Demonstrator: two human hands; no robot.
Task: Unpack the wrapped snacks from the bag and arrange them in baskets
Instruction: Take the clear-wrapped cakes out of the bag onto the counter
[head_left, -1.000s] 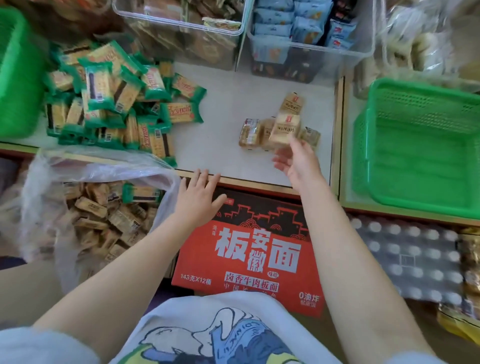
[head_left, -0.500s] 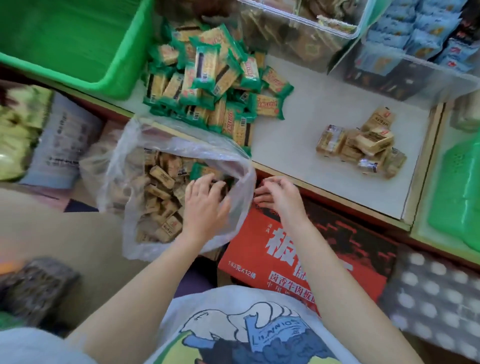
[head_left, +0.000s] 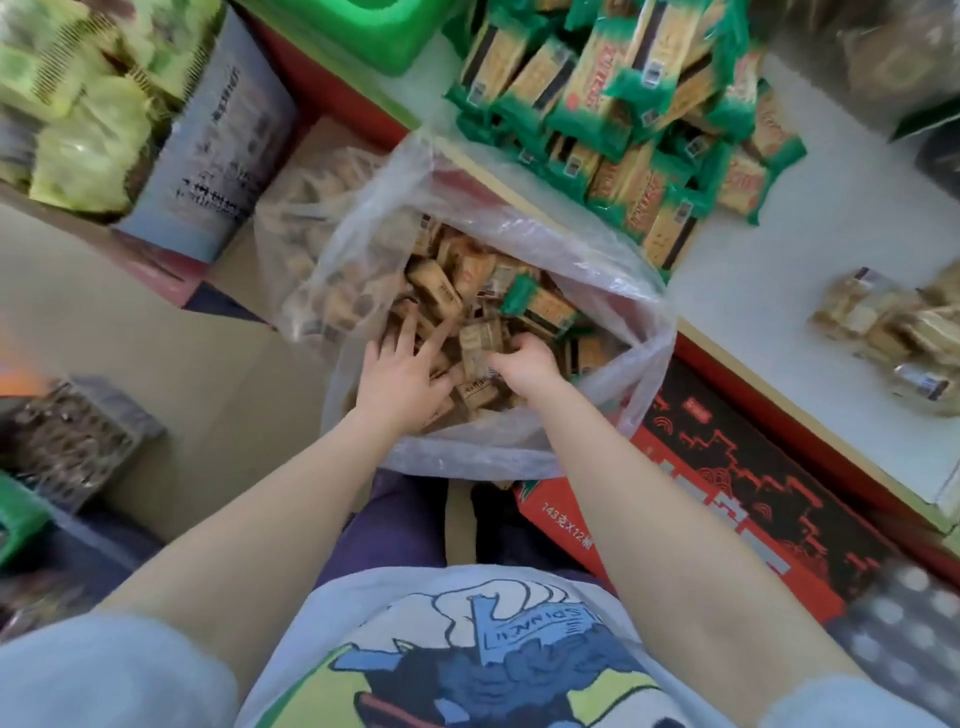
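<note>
Both hands are inside the clear bag (head_left: 519, 249) of brown wrapped snacks (head_left: 441, 291): left hand (head_left: 400, 374) spread flat on them, right hand (head_left: 524, 364) with its grip curled around one; green-wrapped snacks (head_left: 623, 119) lie on the bench (head_left: 831, 249)

A clear plastic bag (head_left: 519, 244) stands open, full of tan wrapped snacks (head_left: 441, 291), beside green-wrapped snacks (head_left: 623, 104) piled on the counter (head_left: 831, 249).

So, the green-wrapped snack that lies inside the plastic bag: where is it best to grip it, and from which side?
Probably pinch the green-wrapped snack across its narrow middle, coming from above. It lies flat on top of the brown snacks, slanted, its long sides exposed. The right hand is nearest; the plastic bag is open at the top.
</note>
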